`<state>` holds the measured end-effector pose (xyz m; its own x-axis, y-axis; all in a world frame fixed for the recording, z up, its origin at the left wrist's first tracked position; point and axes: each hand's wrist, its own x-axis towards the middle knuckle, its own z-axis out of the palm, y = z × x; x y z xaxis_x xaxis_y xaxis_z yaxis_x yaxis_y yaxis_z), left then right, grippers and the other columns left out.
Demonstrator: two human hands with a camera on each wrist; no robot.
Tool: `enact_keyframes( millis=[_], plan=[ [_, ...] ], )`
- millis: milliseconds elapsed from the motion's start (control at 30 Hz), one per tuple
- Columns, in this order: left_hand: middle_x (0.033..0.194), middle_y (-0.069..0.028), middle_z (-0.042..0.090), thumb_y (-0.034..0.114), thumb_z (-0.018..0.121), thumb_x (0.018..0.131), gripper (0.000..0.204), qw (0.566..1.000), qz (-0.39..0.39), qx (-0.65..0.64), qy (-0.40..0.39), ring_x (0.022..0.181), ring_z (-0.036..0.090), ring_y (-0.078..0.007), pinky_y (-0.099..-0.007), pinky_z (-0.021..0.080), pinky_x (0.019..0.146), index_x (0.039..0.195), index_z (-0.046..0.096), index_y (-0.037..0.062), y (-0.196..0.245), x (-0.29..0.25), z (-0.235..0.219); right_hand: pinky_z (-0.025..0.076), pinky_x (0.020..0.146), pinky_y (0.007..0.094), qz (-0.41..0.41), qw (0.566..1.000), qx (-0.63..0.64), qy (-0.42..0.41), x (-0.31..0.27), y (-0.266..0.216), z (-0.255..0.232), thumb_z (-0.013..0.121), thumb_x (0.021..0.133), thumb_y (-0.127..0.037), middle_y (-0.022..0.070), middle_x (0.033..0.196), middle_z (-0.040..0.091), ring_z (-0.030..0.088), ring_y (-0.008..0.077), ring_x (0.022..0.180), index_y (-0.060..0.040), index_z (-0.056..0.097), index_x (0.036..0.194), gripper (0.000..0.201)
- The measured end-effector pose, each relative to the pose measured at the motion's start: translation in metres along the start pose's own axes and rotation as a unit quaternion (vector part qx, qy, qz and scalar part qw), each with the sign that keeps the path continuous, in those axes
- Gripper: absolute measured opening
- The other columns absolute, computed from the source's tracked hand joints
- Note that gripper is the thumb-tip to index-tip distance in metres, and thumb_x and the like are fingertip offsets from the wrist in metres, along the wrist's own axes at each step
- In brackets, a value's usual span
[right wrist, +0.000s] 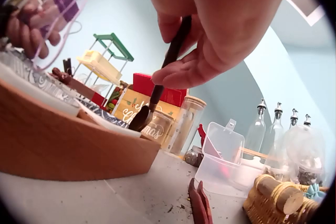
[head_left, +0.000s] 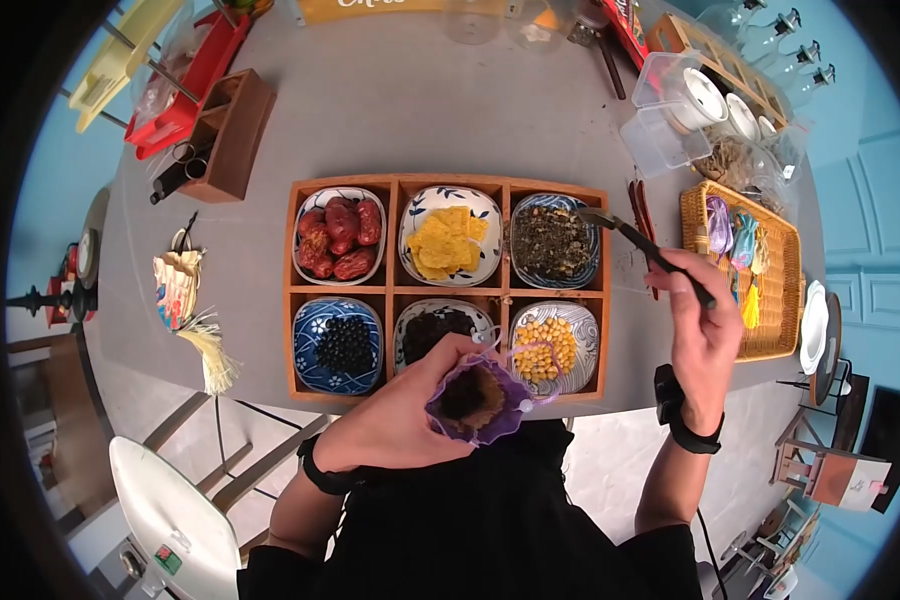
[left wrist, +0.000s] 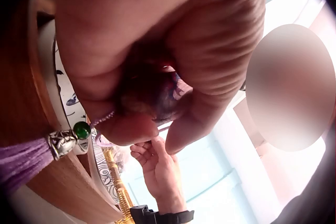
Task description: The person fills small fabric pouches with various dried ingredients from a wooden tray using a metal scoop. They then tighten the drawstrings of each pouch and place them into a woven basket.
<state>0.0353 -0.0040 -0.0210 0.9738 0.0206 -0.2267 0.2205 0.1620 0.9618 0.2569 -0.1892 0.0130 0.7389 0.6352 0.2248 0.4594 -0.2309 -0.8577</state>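
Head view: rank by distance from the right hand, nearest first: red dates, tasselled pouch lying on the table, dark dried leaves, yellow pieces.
From the right hand:
1. Dark dried leaves: far row, right compartment.
2. Yellow pieces: far row, middle.
3. Red dates: far row, left.
4. Tasselled pouch: on the table, far left.

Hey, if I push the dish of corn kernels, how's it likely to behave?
The dish probably won't slide far, since walls of the wooden tray surround it. Its glossy, patterned surface suggests glazed ceramic, so likely stiff and perhaps slippery. The small, loose kernels may shift inside.
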Motion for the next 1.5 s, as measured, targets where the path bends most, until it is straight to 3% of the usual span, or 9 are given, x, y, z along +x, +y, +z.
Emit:
enact_keyframes(
  millis=[100,300,367,533,667,867,1167,1267,1500],
  plan=[
    [0.112,-0.0060,0.052,0.001,0.079,0.070,0.058,0.999,0.002,0.038,0.006,0.104,0.054,-0.0138,-0.0273,0.042,0.091,0.115,0.043,0.0054,0.011,0.001,0.000,0.047,0.073,0.0241,-0.025,0.997,-0.069,-0.029,-0.002,0.001,0.004,0.056,0.093,-0.003,0.0095,0.088,0.064,0.062,0.0141,0.083,0.0037,0.062,0.105,0.015],
    [0.108,-0.0065,0.056,0.001,0.078,0.071,0.049,0.996,-0.022,0.085,0.029,0.101,0.057,-0.0157,-0.0280,0.043,0.090,0.109,0.047,0.0050,0.013,-0.002,0.004,0.049,0.063,0.0226,0.159,0.981,0.079,0.079,-0.001,0.004,0.018,0.052,0.098,-0.014,0.0096,0.075,0.066,0.063,0.0120,0.065,0.0069,0.061,0.101,0.023],
    [0.096,-0.0098,0.058,0.013,0.081,0.070,0.057,0.988,-0.004,0.149,0.033,0.088,0.057,-0.0212,-0.0314,0.046,0.081,0.113,0.044,0.0039,0.012,-0.003,0.003,0.050,0.061,0.0238,0.179,0.975,0.107,0.082,0.001,0.019,0.022,0.051,0.099,-0.018,0.0109,0.073,0.066,0.062,0.0129,0.062,0.0070,0.061,0.099,0.027],
    [0.098,-0.0111,0.057,0.012,0.080,0.070,0.060,0.991,-0.008,0.134,0.025,0.087,0.057,-0.0223,-0.0319,0.047,0.081,0.116,0.043,0.0037,0.013,-0.004,0.001,0.051,0.059,0.0260,0.237,0.939,0.220,0.117,-0.002,0.032,0.029,0.051,0.098,-0.019,0.0130,0.074,0.067,0.062,0.0161,0.060,0.0072,0.060,0.101,0.028],
    [0.111,-0.0070,0.053,0.001,0.078,0.064,0.065,0.997,-0.042,0.056,0.014,0.103,0.053,-0.0151,-0.0284,0.042,0.093,0.117,0.041,0.0057,0.015,-0.001,-0.001,0.051,0.059,0.0259,0.216,0.945,0.211,0.122,-0.003,0.035,0.031,0.050,0.099,-0.019,0.0130,0.074,0.067,0.062,0.0160,0.059,0.0072,0.060,0.102,0.028],
    [0.109,-0.0056,0.053,0.001,0.078,0.066,0.060,0.999,-0.021,0.021,0.021,0.100,0.053,-0.0127,-0.0270,0.042,0.090,0.114,0.041,0.0054,0.001,0.000,0.001,0.050,0.057,0.0258,0.227,0.935,0.238,0.135,-0.003,0.038,0.032,0.049,0.098,-0.016,0.0130,0.073,0.066,0.061,0.0159,0.058,0.0073,0.060,0.100,0.025],
    [0.106,-0.0131,0.061,0.006,0.078,0.071,0.060,0.996,-0.009,0.086,0.029,0.098,0.060,-0.0193,-0.0320,0.047,0.087,0.118,0.041,0.0021,0.016,0.003,0.003,0.049,0.054,0.0260,0.231,0.913,0.284,0.182,-0.008,0.044,0.020,0.048,0.098,-0.017,0.0133,0.071,0.065,0.059,0.0163,0.054,0.0066,0.059,0.098,0.026],
    [0.102,-0.0045,0.056,0.005,0.078,0.072,0.058,0.998,-0.023,0.055,0.037,0.095,0.052,-0.0092,-0.0249,0.042,0.086,0.117,0.042,0.0038,0.018,0.006,0.005,0.048,0.052,0.0269,0.191,0.913,0.293,0.210,-0.011,0.037,0.010,0.046,0.099,-0.018,0.0129,0.070,0.064,0.058,0.0167,0.053,0.0069,0.059,0.097,0.028],
    [0.105,-0.0051,0.056,0.010,0.080,0.074,0.060,0.997,-0.046,0.029,0.048,0.097,0.051,-0.0094,-0.0255,0.043,0.087,0.119,0.042,0.0030,0.019,0.014,0.006,0.044,0.047,0.0270,0.097,0.928,0.298,0.200,-0.021,-0.017,-0.022,0.044,0.099,-0.018,0.0142,0.063,0.060,0.054,0.0187,0.047,0.0071,0.058,0.094,0.030]
  ],
)
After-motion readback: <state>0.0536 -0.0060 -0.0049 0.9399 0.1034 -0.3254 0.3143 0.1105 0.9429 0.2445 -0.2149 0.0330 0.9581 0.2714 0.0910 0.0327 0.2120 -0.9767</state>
